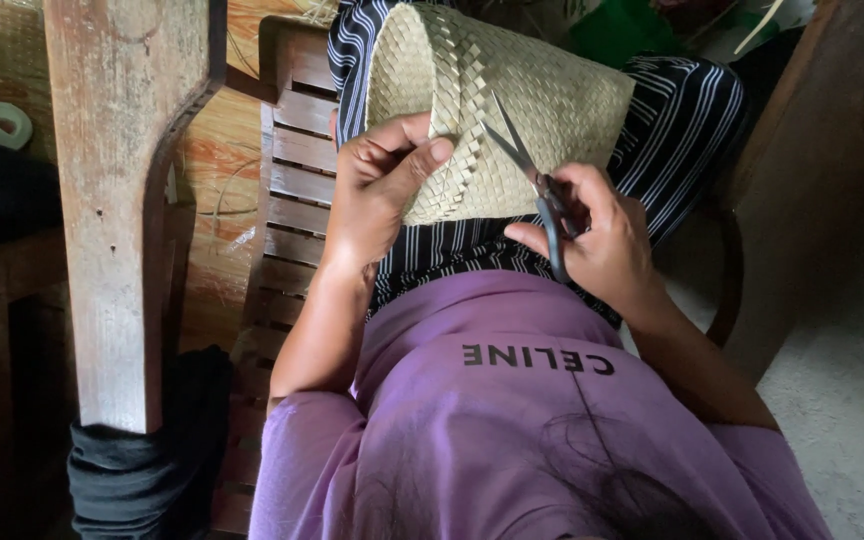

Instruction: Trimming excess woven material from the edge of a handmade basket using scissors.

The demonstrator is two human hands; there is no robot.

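Left hand (377,190) grips woven basket (497,110); right hand (597,235) holds scissors (532,180) against it

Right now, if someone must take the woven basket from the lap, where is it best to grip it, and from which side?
Probably the rim near the left hand, coming from the person's left. The basket lies on its side on the lap, and the rim's folded weave looks firm; the thumb already presses there. The right hand holds open scissors against the basket's right part, so that side is best avoided.

The woven basket (512,110) lies on the lap; left hand (377,190) at its left, scissors (537,185) and right hand (602,235) at its right.
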